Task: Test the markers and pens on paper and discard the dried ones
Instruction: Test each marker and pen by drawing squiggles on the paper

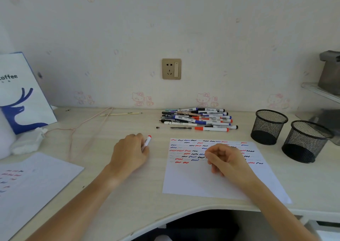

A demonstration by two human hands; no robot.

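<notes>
The red-capped marker (147,141) sits in the left hand (129,153), fingers curled around its barrel, left of the scribbled test sheet (211,178) on the pale desk (114,200). The right hand (227,160) rests on the sheet, loosely curled, holding nothing visible. The marker pile (198,119) lies against the wall, beside two mesh cups (268,126).

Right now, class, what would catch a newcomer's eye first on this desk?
The paper at front right, covered in red, blue and black squiggles, with the right hand resting on it. Behind it lies a pile of markers. The left hand holds a red-capped marker, and two mesh cups stand far right.
</notes>
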